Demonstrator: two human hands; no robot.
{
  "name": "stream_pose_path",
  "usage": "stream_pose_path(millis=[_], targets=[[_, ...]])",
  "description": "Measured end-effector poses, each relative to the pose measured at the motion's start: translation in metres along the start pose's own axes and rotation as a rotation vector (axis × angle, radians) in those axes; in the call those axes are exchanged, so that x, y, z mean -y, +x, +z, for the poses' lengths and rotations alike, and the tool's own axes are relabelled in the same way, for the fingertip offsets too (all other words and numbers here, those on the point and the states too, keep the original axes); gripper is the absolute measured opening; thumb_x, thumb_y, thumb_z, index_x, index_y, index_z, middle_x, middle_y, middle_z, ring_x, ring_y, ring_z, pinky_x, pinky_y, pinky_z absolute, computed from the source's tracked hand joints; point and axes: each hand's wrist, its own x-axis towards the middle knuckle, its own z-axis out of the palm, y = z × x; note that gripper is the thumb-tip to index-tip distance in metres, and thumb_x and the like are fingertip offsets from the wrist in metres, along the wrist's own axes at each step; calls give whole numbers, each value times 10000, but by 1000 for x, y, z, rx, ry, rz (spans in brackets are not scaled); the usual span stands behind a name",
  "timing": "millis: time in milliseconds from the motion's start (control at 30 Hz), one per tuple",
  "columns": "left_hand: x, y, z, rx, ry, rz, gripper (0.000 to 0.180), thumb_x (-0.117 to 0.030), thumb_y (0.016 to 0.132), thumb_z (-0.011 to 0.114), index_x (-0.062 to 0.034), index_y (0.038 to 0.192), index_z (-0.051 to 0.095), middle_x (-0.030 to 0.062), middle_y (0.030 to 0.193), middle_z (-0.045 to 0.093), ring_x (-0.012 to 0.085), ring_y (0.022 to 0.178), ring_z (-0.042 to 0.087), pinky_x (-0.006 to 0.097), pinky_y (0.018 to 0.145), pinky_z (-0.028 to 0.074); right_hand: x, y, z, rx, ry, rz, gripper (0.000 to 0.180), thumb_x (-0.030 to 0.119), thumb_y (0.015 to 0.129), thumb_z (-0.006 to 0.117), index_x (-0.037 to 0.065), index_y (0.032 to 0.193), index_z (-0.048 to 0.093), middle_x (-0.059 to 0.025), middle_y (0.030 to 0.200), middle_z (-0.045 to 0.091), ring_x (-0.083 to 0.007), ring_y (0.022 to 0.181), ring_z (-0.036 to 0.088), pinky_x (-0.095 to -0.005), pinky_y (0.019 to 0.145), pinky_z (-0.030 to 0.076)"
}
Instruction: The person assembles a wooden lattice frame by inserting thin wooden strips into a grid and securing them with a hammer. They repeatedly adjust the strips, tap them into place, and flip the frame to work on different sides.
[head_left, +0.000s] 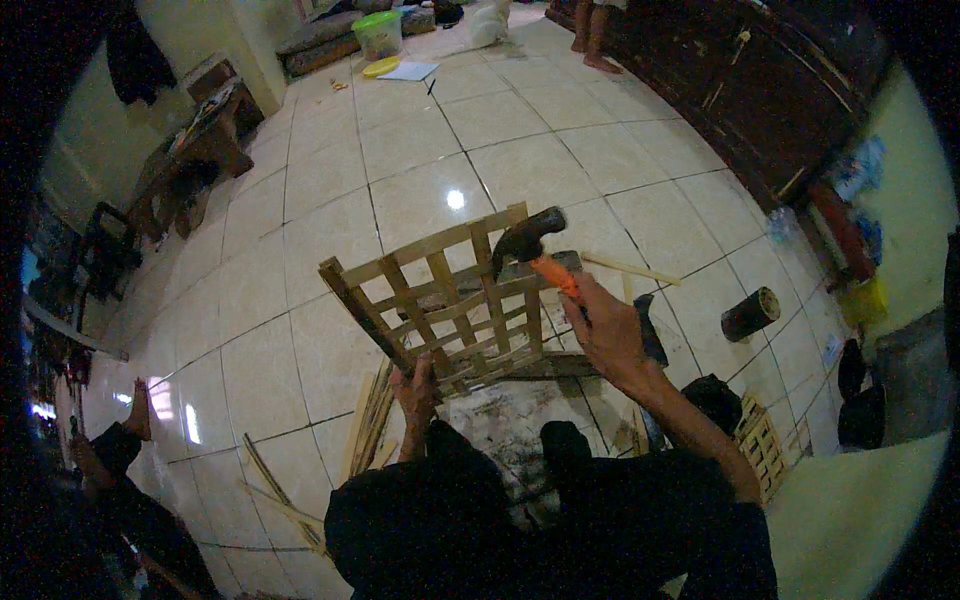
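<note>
In my left hand point(415, 388) is the lower left corner of a lattice panel point(463, 308) of woven bamboo strips, its fingers closed round the frame. The panel stands tilted in front of my knees. My right hand point(608, 328) grips a claw hammer point(530, 238) by its orange handle. The dark hammer head is raised at the panel's upper right side; whether it touches the strips I cannot tell. Behind and below the panel lie dark wooden pieces point(560, 365), partly hidden by it. A dark blade-like object point(650, 325) shows beside my right forearm.
Bamboo strips point(362, 425) lie left of my legs, with more loose strips point(285, 497) farther left. A short bamboo log point(750, 314) and another woven panel point(763, 447) are at right. One person point(145, 510) sits at left; another's feet point(600, 62) stand by the dark cabinet point(700, 60).
</note>
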Motion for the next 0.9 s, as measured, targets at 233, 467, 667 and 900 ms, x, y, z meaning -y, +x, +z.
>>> stream_pose_path(millis=[233,467,667,900], targets=[[-8,36,-3,15,-83,-372,224,-228,881,664,-20,858,585,17,630,550,105,488,472,283,442,382,-55,-64,-6,-73,-16,269,254,189,940,553,23,1130,519,-202,758,593,-348,643,595,-426,579,448],[-4,61,-1,58,-70,-519,257,-246,862,682,-16,885,570,61,595,552,133,420,471,294,414,425,-108,-200,12,78,-221,748,306,281,926,552,20,1084,575,-255,844,643,-430,783,636,-465,638,490],[10,73,11,126,-96,-510,289,-274,852,701,-21,903,573,56,621,565,117,425,473,290,400,417,-129,-233,23,144,-211,899,323,291,915,556,8,1068,590,-246,827,643,-432,787,634,-478,661,495],[-1,73,17,136,-43,-546,333,-310,857,707,-11,918,573,52,670,572,106,452,460,279,409,404,-138,-213,11,183,-399,595,316,265,922,564,-4,1085,592,-226,986,629,-395,865,621,-448,700,498]])
